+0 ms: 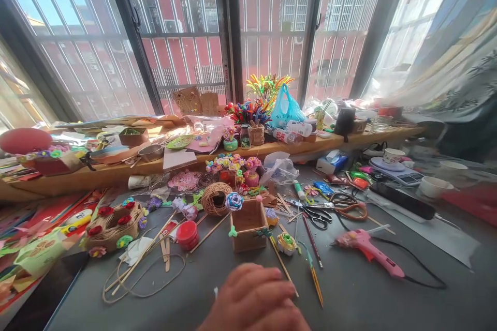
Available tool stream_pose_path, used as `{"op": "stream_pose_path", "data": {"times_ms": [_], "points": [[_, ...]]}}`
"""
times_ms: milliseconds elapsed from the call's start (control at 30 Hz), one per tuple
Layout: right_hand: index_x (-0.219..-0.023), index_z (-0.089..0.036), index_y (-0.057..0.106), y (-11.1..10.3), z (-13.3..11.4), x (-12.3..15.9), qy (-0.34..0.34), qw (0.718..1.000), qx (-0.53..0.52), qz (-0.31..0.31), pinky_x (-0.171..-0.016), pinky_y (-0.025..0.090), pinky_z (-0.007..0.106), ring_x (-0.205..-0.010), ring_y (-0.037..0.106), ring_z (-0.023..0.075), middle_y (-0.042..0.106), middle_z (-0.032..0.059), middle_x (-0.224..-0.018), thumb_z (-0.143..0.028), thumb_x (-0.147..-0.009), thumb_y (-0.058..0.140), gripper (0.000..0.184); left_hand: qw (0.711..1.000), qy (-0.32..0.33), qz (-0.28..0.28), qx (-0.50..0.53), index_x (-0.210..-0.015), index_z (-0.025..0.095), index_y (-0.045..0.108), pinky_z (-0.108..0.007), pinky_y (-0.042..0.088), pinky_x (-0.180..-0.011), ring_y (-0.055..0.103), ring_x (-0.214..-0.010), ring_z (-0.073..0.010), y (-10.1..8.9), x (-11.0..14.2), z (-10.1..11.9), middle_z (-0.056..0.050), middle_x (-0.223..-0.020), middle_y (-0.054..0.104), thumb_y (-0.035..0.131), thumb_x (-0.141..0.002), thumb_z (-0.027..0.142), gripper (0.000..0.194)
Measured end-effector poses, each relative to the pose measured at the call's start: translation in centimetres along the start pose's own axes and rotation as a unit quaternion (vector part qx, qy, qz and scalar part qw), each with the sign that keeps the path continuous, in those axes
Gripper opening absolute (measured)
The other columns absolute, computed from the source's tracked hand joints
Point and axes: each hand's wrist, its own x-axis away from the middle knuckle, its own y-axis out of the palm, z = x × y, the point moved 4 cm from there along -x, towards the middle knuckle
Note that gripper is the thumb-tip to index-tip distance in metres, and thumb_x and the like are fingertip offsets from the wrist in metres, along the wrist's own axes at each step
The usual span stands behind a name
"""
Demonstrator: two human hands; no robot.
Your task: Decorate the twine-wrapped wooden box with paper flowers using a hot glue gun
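Only one hand shows, at the bottom edge, and I take it for my right hand (pixel 254 300). It is close to the camera and blurred, its fingers pressed together and curled leftward over the grey table (pixel 368 295). A tiny pale tip pokes out by the fingertips; what it belongs to is hidden. Nearest to the hand are a small wooden box (pixel 248 227) with a blue rolled flower (pixel 234 200) on its rim, a yellow-green rolled flower (pixel 286 243) and thin wooden sticks (pixel 282 264). My left hand is out of sight.
A pink glue gun (pixel 367 249) with a black cord lies to the right, black scissors (pixel 316 215) behind it. Also about are a twine ball (pixel 216 198), a red lid (pixel 187 234), a flower basket (pixel 112 225), a twine loop (pixel 143 284) and a cluttered wooden sill (pixel 116 171).
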Motion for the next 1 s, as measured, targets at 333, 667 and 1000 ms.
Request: {"op": "stream_pose_path", "data": {"times_ms": [333,667,1000], "points": [[-0.164,-0.042,0.037,1.6,-5.7,-0.4,-0.461,0.867,0.122,-0.141,-0.122,0.044,0.051,-0.147,0.052,0.0274,0.053,0.0030,-0.162,-0.032,-0.109,0.056,0.059,0.792,-0.357,0.298,0.395,-0.113,0.022,0.080,-0.055,0.042,-0.123,0.058,-0.143,-0.0377,-2.2,0.2,2.5,-0.017,-0.140,0.072,0.066,-0.095,0.050,0.037],[-0.150,-0.021,0.049,3.9,-4.3,-0.3,-0.468,0.828,0.249,-0.185,-0.125,0.041,0.038,-0.143,0.058,0.0199,0.069,0.0123,-0.147,-0.028,-0.105,0.055,0.047,0.671,-0.417,0.354,0.500,-0.107,0.016,0.081,-0.039,0.059,-0.106,0.072,-0.125,-0.0290,-1.9,-0.3,4.3,-0.017,-0.127,0.078,0.067,-0.093,0.027,0.022],[-0.120,-0.019,0.071,1.5,-6.5,-0.3,-0.456,0.750,0.350,-0.329,-0.128,0.036,0.044,-0.134,0.066,0.0236,0.080,0.0098,-0.127,-0.009,-0.101,0.052,0.028,0.768,-0.456,0.124,0.433,-0.095,0.015,0.084,-0.029,0.057,-0.088,0.078,-0.094,-0.0235,-0.6,2.6,0.2,-0.014,-0.096,0.083,0.095,-0.066,0.040,0.040]]}}
